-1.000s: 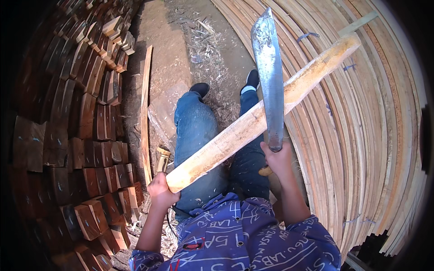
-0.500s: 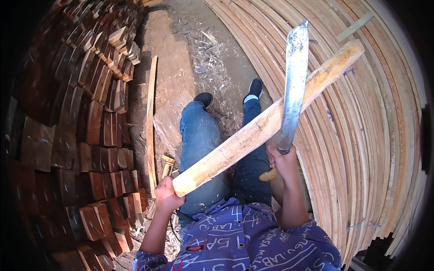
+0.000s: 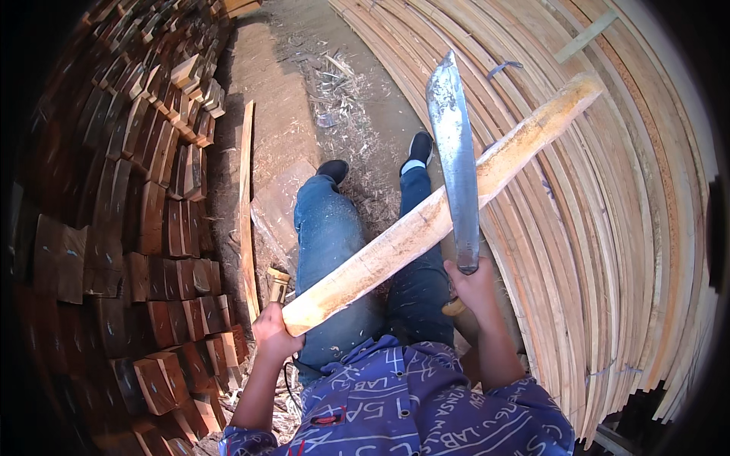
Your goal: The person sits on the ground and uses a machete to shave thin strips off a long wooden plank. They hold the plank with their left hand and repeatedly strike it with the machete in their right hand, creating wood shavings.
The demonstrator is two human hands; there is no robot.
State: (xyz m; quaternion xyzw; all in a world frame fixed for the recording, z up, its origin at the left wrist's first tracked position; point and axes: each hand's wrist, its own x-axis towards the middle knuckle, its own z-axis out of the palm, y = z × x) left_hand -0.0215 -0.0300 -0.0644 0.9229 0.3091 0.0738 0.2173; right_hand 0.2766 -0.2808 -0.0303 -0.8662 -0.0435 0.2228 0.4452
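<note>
My left hand (image 3: 276, 332) is closed round the near end of a long pale wooden plank (image 3: 388, 254). The plank slants up and to the right across my legs, its far end over the stacked boards. In my right hand (image 3: 470, 287) is a machete (image 3: 458, 159), gripped by its handle with the blade pointing up and away. The blade crosses in front of the plank's middle; whether the two touch I cannot tell. The curved butt of the machete's handle (image 3: 454, 307) shows below my right fist.
Stacked dark timber blocks (image 3: 152, 296) rise on the left. Long pale boards (image 3: 593, 251) lie in a pile on the right. A narrow wooden strip (image 3: 246, 205) and a yellowish cylindrical object (image 3: 279, 284) are left of my legs. Wood shavings (image 3: 346, 91) litter the ground ahead.
The machete's blade tip has swung left and slightly down, and my right hand has dropped a little. My left hand and the plank's near end have shifted slightly left and down.
</note>
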